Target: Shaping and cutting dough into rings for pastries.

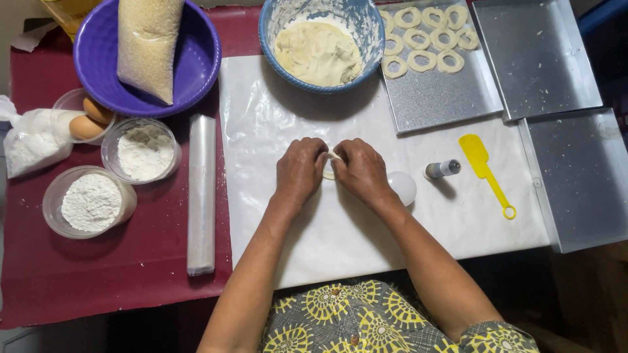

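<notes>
Patterned cloth [366,320] in grey and yellow is seen at the bottom edge of the head view, nearest the camera, with two bare forearms extended from it onto a white sheet [392,235].

The left hand [299,171] and the right hand [362,171] are brought together at the middle of the sheet, fingertips facing. A small piece of dough [331,166] is pinched between them; only a pale sliver is visible in the gap between the fingers, so its shape cannot be determined.

A white round object [404,186] is located just beside the right wrist. A small cylindrical cutter [443,169] and a yellow spatula [485,171] are positioned further right on the sheet.

A blue bowl [366,26] containing dough is placed directly beyond the hands. A metal tray [438,98] to its right carries dough rings [425,39]; two more metal trays [556,65] are set at the far right.

The sheet is laid on a dark red table cover [98,274]. On its left side are found a roll of film [201,193], two tubs of flour [91,201], eggs [88,121] and a purple bowl [196,65] holding a bag of grain [147,46].
</notes>
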